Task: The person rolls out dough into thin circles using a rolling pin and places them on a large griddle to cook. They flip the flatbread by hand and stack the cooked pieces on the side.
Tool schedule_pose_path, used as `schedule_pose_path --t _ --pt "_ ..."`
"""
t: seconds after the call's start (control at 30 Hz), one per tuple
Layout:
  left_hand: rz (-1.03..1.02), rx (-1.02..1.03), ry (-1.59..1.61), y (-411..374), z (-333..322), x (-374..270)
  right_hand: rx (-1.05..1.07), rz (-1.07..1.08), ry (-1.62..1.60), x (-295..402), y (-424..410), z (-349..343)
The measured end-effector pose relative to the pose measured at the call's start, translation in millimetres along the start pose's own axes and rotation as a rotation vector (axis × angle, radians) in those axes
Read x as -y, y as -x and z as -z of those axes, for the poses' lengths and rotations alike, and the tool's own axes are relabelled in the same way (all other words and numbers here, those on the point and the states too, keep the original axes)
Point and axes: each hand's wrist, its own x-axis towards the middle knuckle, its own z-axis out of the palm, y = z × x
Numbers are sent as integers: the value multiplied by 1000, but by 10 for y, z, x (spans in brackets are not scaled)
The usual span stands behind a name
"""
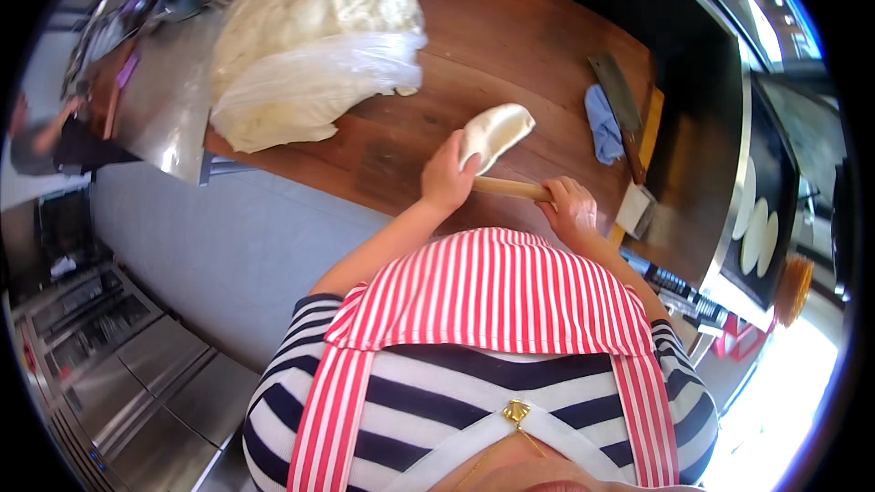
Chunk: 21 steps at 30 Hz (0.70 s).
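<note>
In my left hand (448, 174) is a flattened, slightly curled oval piece of dough (497, 133), lifted at least partly off the wooden worktop (472, 75). The thumb lies on its near edge and the fingers are at its left side. My right hand (571, 208) grips the right end of a thin wooden rolling pin (509, 188), close to my striped apron (492, 294). The pin's other end reaches my left hand, which hides whether the two touch.
At the far left lies a large mass of dough (273, 34), partly covered by clear plastic film (362, 61). A cleaver (617, 92) and blue cloth (603, 126) lie to the right. Beyond, several pale ovals (755, 239) rest on a dark surface. Another person (41, 143) is at left.
</note>
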Motion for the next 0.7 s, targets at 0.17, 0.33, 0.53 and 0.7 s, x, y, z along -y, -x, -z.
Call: schedule_pose_path --t 0.17,0.33,0.53,0.7 --pt "-317 81 -502 -70 234 162 -235 100 210 78 -419 -208" --pt "-364 50 -731 -916 70 193 -252 -92 344 -248 -1492 -369" --pt "-231 -28 -595 -2018 59 188 -398 -155 288 -613 -2636 -258" --pt "-328 -96 -608 -1923 -15 243 -397 -86 313 -614 -2398 -331"
